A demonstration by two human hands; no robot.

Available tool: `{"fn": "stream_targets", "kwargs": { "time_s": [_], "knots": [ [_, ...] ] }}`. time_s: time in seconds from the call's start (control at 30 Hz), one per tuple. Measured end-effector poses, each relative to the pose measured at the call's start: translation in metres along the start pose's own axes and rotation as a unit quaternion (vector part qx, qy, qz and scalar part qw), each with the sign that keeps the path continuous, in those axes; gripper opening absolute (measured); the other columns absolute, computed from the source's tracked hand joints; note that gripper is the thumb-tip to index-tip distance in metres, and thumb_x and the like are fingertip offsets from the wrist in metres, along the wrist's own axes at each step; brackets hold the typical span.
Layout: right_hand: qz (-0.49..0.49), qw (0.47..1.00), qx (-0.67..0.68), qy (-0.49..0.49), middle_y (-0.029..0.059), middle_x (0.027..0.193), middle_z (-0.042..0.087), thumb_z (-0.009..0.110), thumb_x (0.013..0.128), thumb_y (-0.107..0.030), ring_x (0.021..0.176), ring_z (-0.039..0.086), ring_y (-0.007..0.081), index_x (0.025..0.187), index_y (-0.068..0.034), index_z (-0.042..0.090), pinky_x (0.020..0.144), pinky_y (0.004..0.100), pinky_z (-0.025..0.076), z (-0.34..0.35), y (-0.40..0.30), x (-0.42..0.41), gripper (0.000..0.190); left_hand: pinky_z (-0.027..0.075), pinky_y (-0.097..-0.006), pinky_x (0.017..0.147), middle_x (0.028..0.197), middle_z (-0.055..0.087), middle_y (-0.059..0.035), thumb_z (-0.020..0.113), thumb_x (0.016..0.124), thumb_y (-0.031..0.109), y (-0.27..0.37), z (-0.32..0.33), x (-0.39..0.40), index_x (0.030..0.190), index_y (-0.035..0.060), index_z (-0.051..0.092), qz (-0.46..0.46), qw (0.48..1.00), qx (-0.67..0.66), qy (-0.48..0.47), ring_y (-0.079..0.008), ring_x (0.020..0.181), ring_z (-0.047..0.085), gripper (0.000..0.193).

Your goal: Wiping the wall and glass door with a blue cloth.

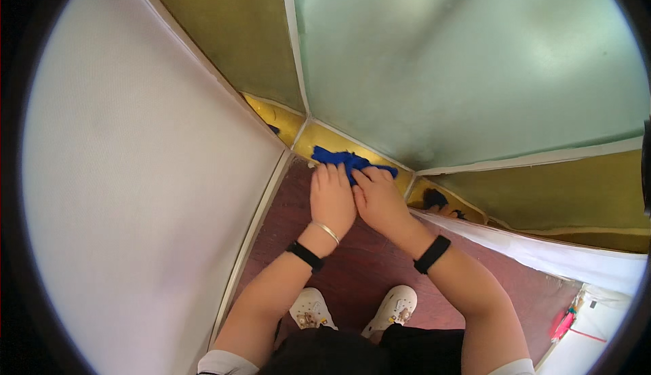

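Observation:
A crumpled blue cloth point(351, 160) lies on a shiny gold ledge point(318, 136) at the foot of a frosted glass panel point(457, 70). My left hand point(333, 197) presses on the cloth's near edge with its fingers stretched forward and close together. Beside it, my right hand point(379, 197) has its fingers bent over the cloth's right part. The two hands meet near the thumbs. Fingertips and cloth overlap, so how firmly either hand grips is partly hidden.
A large white panel point(152, 171) rises on the left. At the right, a gold side surface point(450, 204) mirrors cloth and fingers. White clogs point(311, 309) stand on the reddish-brown floor point(356, 273). A pink item point(563, 324) is by a white object at lower right.

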State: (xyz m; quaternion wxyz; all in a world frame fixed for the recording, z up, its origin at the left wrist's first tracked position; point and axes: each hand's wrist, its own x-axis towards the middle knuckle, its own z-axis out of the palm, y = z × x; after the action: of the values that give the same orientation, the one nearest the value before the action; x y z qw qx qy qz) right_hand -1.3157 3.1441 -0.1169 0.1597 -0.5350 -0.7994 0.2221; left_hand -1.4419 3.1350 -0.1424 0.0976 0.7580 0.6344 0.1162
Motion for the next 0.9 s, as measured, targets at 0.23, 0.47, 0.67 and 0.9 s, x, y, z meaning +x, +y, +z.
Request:
{"fn": "stream_targets", "kwargs": {
  "time_s": [0.23,0.47,0.67,0.9],
  "knots": [
    [0.105,0.986,-0.121,0.043,0.0186,0.117,0.052,0.055,0.080,-0.012,0.100,0.049,0.0391,0.111,0.001,0.057,0.088,0.0453,0.043,0.010,-0.004,0.006,0.033,0.034,-0.0431,0.098,0.108,0.053,-0.0201,0.054,0.081,0.021,-0.004,-0.002,0.013,0.114,-0.0050,0.053,0.089,0.994,-0.058,0.014,-0.0353,0.110,0.045,0.041],
    [-0.041,0.993,-0.068,0.086,0.0156,0.117,0.056,0.056,0.078,-0.012,0.099,0.051,0.0361,0.111,-0.002,0.058,0.089,0.0429,0.044,0.022,-0.006,0.044,0.035,0.033,-0.0425,0.098,0.114,0.051,-0.0242,0.059,0.076,0.021,-0.025,-0.011,0.033,0.122,-0.0083,0.047,-0.028,0.997,0.049,0.051,-0.0368,0.110,0.044,0.055],
    [-0.107,0.994,-0.024,0.018,0.0157,0.114,0.056,0.057,0.076,-0.008,0.099,0.051,0.0341,0.110,0.000,0.059,0.088,0.0412,0.044,0.007,-0.018,0.028,0.035,0.031,-0.0425,0.098,0.112,0.051,-0.0258,0.061,0.076,0.027,-0.022,-0.013,-0.001,0.119,-0.0121,0.047,-0.053,0.995,0.072,0.040,-0.0364,0.107,0.044,0.059],
    [0.002,0.996,-0.060,0.073,0.0185,0.122,0.053,0.057,0.078,-0.010,0.103,0.050,0.0372,0.114,0.002,0.057,0.093,0.0429,0.042,0.013,-0.040,0.041,0.038,0.036,-0.0415,0.094,0.117,0.053,-0.0269,0.062,0.078,0.032,-0.037,-0.038,0.020,0.119,-0.0086,0.050,-0.030,0.997,0.030,0.056,-0.0350,0.104,0.048,0.059]
  ]
}}
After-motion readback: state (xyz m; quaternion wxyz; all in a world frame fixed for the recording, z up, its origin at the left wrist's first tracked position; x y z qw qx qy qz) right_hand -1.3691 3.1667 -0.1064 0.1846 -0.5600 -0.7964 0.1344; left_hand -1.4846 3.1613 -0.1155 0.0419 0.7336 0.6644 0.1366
